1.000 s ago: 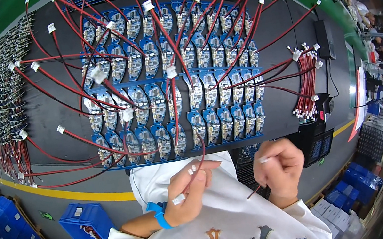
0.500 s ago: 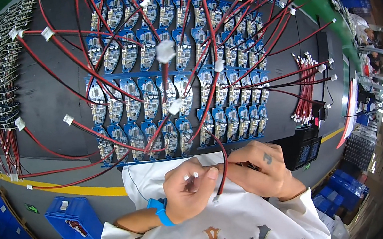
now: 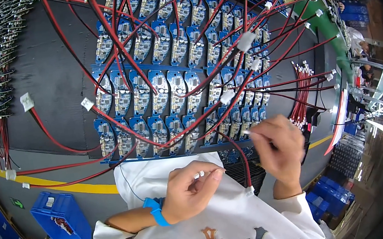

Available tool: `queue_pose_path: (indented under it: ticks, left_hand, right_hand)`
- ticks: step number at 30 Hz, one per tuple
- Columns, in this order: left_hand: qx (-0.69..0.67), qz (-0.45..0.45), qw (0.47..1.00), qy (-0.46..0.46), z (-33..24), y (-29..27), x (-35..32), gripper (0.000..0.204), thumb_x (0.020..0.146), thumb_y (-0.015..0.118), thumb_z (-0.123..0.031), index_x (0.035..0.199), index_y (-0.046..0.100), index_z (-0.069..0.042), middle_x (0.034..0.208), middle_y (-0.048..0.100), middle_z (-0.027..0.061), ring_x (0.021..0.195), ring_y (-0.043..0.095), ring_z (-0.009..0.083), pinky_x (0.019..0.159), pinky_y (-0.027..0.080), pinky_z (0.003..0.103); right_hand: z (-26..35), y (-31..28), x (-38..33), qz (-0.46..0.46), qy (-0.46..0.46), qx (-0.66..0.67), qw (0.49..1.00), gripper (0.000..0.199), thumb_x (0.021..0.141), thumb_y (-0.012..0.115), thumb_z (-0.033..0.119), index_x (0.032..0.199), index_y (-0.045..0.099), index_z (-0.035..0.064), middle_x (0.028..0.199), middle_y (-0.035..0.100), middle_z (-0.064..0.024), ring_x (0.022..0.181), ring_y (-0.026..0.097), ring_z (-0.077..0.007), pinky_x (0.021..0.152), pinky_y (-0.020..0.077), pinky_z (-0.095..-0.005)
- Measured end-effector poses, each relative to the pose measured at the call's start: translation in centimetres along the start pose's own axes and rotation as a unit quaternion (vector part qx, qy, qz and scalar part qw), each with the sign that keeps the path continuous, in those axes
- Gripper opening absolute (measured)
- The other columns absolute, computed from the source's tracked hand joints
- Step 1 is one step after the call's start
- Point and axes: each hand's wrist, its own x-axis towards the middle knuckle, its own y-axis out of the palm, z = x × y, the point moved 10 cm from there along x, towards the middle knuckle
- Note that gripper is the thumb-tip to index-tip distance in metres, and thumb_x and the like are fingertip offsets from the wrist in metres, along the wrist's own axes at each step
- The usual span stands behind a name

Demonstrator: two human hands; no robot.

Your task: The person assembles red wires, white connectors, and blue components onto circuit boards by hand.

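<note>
Grasping sm. white plastic connectors [image 3: 201, 173] in curled L hand [image 3: 189, 193]. Cannot tell grip of R hand [image 3: 280, 150]; blurred, half-curled. Find curved blue circuit boards [image 3: 245, 118] approx. 11 o'clock from R hand (nearer than L), long axes approx. 12–6.

Bright light, blurred right hand [image 3: 281, 148]

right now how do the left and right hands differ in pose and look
The left hand sits lower, in front of the white shirt; the right hand is higher, near the blue circuit boards. The left wears a blue wristband; the right shows none. Both are bare, with small white pieces at the fingers.
</note>
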Motion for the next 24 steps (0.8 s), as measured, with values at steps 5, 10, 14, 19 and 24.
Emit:
queue_pose_path:
  ticks: [5,10,14,19,24]
  left_hand:
    - [-0.013,-0.004,1.000,0.003,-0.2,-0.3,0.1,0.004,0.088,0.061,-0.002,0.090,0.062,0.002,0.062,0.056,-0.0034,0.048,0.038,-0.0025,0.041,0.025,0.018]
    - [-0.019,0.007,1.000,-0.003,-0.3,-0.4,0.2,0.005,0.089,0.061,-0.002,0.090,0.061,0.002,0.062,0.056,-0.0034,0.048,0.039,-0.0029,0.040,0.025,0.018]
    - [-0.017,0.015,1.000,-0.008,-0.3,-0.6,0.2,0.005,0.089,0.061,-0.003,0.090,0.061,0.002,0.062,0.056,-0.0030,0.048,0.039,-0.0028,0.040,0.025,0.018]
    - [-0.032,0.011,0.999,-0.006,-0.3,-0.9,0.2,0.006,0.089,0.061,-0.004,0.090,0.061,0.002,0.062,0.057,-0.0015,0.050,0.042,-0.0014,0.040,0.028,0.018]
    - [-0.039,0.017,0.999,0.000,-0.6,-1.2,0.1,0.006,0.088,0.061,-0.004,0.090,0.061,0.003,0.065,0.061,0.0004,0.051,0.046,-0.0007,0.041,0.031,0.018]
  right_hand:
    - [0.0,3.7,0.6,0.120,-0.011,-0.131,0.984,0.011,0.074,0.069,0.003,0.081,0.061,0.0052,0.070,0.057,-0.0044,0.059,0.056,-0.0218,0.048,0.0439,-0.0323]
    - [-1.1,4.8,0.4,0.168,0.057,-0.062,0.982,0.010,0.076,0.068,0.005,0.080,0.059,0.0026,0.067,0.058,-0.0081,0.059,0.059,-0.0258,0.050,0.0455,-0.0356]
    - [-2.0,4.8,0.1,0.160,0.149,0.002,0.976,0.014,0.074,0.070,-0.002,0.082,0.059,-0.0042,0.069,0.060,-0.0136,0.055,0.060,-0.0257,0.052,0.0461,-0.0308]
    - [-1.7,5.1,0.6,0.197,0.167,-0.058,0.964,0.012,0.079,0.066,0.007,0.078,0.057,-0.0016,0.066,0.061,-0.0172,0.059,0.061,-0.0345,0.052,0.0477,-0.0412]
    - [-0.6,5.7,1.1,0.235,0.143,-0.107,0.955,0.012,0.080,0.065,0.006,0.077,0.056,-0.0016,0.064,0.059,-0.0194,0.059,0.060,-0.0370,0.052,0.0470,-0.0431]
